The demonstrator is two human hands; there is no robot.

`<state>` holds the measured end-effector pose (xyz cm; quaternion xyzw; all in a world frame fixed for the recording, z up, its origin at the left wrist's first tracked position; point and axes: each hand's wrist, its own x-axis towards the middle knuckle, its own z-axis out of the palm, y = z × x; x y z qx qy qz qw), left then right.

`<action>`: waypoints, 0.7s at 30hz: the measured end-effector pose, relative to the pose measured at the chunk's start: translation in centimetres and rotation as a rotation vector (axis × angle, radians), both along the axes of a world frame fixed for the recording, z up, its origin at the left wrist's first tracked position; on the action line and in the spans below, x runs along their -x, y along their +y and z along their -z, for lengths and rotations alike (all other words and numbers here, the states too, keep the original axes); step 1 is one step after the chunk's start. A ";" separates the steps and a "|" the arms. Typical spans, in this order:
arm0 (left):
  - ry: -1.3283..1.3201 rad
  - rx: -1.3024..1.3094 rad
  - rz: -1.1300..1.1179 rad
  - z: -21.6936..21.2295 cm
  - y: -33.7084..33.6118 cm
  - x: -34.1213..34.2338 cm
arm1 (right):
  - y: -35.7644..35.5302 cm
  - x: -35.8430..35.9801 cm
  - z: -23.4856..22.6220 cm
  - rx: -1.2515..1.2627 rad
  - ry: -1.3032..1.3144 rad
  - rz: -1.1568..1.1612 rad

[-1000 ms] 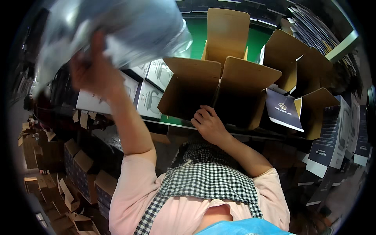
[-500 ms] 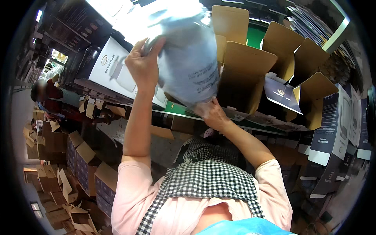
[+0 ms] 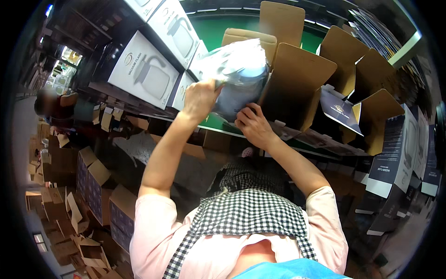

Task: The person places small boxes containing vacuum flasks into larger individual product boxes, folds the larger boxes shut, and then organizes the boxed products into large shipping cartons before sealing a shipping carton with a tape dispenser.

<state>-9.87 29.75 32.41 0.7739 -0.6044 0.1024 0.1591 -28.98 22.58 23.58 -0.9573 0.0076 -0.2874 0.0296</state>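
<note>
Between my hands stands a clear plastic bag [image 3: 239, 74] with a bluish, rounded item inside; the film is shiny and crumpled at the top. My left hand [image 3: 200, 98] is closed on the bag's left side, fingers gripping the film. My right hand [image 3: 254, 124] presses curled fingers against its lower right side. Just right of the bag an open cardboard carton [image 3: 299, 69] stands with its brown flap up. Another brown flap [image 3: 248, 37] rises behind the bag. Whether the bag's base rests on the green bench [image 3: 213, 122] is hidden by my hands.
Closed white cartons with a jug picture [image 3: 147, 74] are stacked at the left. More open cartons [image 3: 377, 111] fill the bench's right side, with flat printed sheets [image 3: 371, 30] behind. Empty-looking brown boxes [image 3: 90, 255] lie on the floor at lower left. A person [image 3: 55, 107] sits at far left.
The bag has come down from its raised, tilted position and moved right, and now looks more upright. My left hand has lowered with it; my right hand has shifted slightly up along its side.
</note>
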 end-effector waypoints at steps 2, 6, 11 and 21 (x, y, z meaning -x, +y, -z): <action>-0.102 0.093 0.091 0.3 -0.5 0.0 | 0.2 -0.2 -0.1 -0.001 0.020 -0.010; -0.142 0.265 0.060 0.1 -1.6 -0.8 | -0.9 -0.3 0.7 -0.020 -0.047 -0.059; -0.398 -0.218 -0.054 8.3 -0.1 -3.2 | -0.8 -2.4 -0.7 0.074 -0.006 0.008; 0.278 0.227 -0.032 0.5 -12.2 -13.2 | -3.1 -1.8 -1.5 0.041 0.076 0.068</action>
